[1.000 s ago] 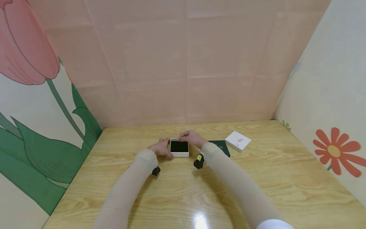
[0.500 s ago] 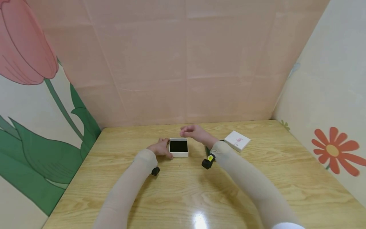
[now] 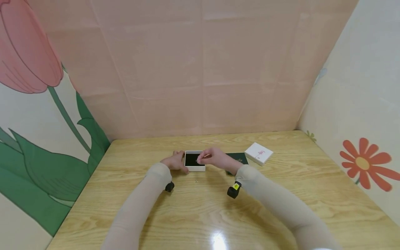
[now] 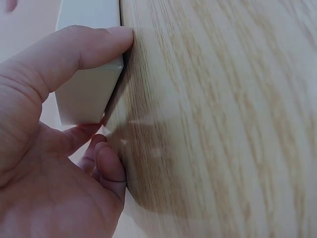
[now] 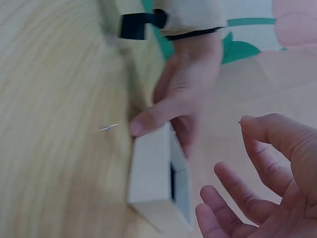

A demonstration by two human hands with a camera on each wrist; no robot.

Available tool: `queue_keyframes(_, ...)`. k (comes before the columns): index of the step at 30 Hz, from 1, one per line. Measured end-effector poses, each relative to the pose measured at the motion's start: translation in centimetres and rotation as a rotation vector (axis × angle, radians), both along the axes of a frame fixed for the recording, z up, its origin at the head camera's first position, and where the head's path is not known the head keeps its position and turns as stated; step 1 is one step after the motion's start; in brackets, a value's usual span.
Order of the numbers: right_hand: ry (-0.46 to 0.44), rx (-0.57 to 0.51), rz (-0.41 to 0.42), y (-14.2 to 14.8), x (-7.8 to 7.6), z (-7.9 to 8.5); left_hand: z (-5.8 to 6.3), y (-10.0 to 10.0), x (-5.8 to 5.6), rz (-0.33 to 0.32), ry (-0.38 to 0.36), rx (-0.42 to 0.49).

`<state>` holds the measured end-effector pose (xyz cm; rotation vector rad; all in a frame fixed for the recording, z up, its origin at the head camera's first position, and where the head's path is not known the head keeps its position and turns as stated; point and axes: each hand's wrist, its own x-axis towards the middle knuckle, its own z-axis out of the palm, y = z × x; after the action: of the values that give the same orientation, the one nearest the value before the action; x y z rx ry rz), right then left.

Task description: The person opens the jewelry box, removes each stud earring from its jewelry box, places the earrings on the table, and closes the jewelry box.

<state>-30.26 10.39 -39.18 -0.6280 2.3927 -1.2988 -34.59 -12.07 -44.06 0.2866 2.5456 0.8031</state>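
Observation:
My left hand grips the left side of a small open white box, its thumb along the near wall in the left wrist view. Inside the box lies a black pad. Over the right part of the box is my right hand, thumb and forefinger pinched together in the head view. A tiny shiny piece shows at those fingertips in the right wrist view, too small to name; the other fingers are loosely bent. A thin silvery piece lies on the table in front of the box.
To the right of the box a dark green flat card or pouch with gold marks lies partly behind my right forearm. Beyond it sits a white lid-like box with a pink flower print. A pink-covered wall closes off the table's far edge.
My right hand has lifted off the far edge of the box, drawn back up and right, then come down nearer over the black pad. My left hand stays on the box.

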Motion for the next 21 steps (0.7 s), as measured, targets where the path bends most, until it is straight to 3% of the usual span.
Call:
queue_keyframes(15,0.046,0.11,0.061,-0.2,0.9,-3.1,0.2,0.0,0.2,-0.011,0.005,0.007)
queue_keyframes(21,-0.023,0.135,0.109,-0.4,1.1,-4.6,0.1,0.0,0.1,-0.02,0.007,0.019)
